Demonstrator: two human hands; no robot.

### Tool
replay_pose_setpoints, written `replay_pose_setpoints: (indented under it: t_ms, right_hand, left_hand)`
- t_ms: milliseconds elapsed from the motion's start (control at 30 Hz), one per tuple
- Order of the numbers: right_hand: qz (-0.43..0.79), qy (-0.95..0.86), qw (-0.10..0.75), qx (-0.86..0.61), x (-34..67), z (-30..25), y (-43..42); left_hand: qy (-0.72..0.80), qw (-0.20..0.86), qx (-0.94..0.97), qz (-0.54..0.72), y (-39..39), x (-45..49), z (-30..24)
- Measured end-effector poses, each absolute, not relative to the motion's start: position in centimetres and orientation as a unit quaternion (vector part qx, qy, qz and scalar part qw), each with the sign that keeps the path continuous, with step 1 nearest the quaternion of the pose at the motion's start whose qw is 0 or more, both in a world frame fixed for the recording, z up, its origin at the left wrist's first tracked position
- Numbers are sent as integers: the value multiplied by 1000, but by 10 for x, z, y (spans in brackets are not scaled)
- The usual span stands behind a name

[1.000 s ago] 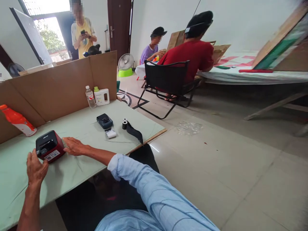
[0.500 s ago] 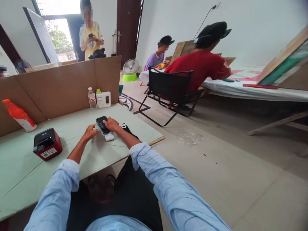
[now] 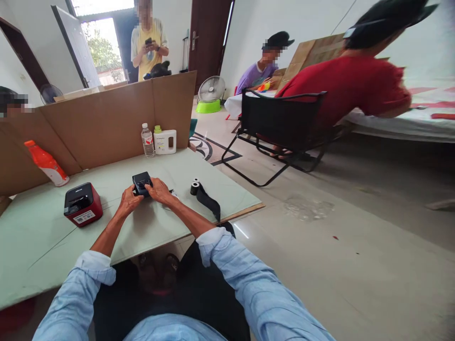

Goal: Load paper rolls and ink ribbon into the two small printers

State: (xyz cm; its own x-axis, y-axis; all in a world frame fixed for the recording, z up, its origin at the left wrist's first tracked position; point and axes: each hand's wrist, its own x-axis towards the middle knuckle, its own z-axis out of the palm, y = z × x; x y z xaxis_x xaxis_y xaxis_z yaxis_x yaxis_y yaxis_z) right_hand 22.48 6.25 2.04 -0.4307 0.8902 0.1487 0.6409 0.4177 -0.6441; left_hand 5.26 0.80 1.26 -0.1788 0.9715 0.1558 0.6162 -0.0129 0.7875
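Observation:
Both my hands grip a small black boxy device (image 3: pixel 142 182) that looks like a portable printer, just above or on the pale green tabletop. My left hand (image 3: pixel 131 201) has its fingers along the near left side. On the right side, my right hand (image 3: pixel 159 190) is closed on it, thumb across its top. A bit of white printed paper (image 3: pixel 174 193) shows behind my right wrist, the rest hidden. Further right lie paper rolls (image 3: pixel 195 186) with a black strip (image 3: pixel 209 202) trailing to the table edge.
A red-and-black box (image 3: pixel 83 206) stands at left, near a tilted orange bottle (image 3: pixel 48 163). Against the cardboard screen (image 3: pixel 117 111) are a water bottle (image 3: pixel 147 140) and a white jug (image 3: pixel 165 141). A black chair (image 3: pixel 280 118) with a seated person is at right.
The black device has moved left, away from the printed paper. My left hand, open beside it before, now holds it together with my right. The view has turned slightly left.

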Motion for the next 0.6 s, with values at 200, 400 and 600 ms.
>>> replay_pose_setpoints:
  t_ms: [200, 400, 600]
  right_hand:
    - [277, -823, 249, -428, 207, -10, 23]
    - [293, -829, 313, -360, 211, -39, 22]
    - [307, -828, 331, -333, 211, -45, 30]
  left_hand:
    - [668, 202, 606, 381, -50, 26, -7]
    - [648, 187, 619, 401, -48, 1, -18]
    - [643, 190, 617, 411, -36, -11, -26]
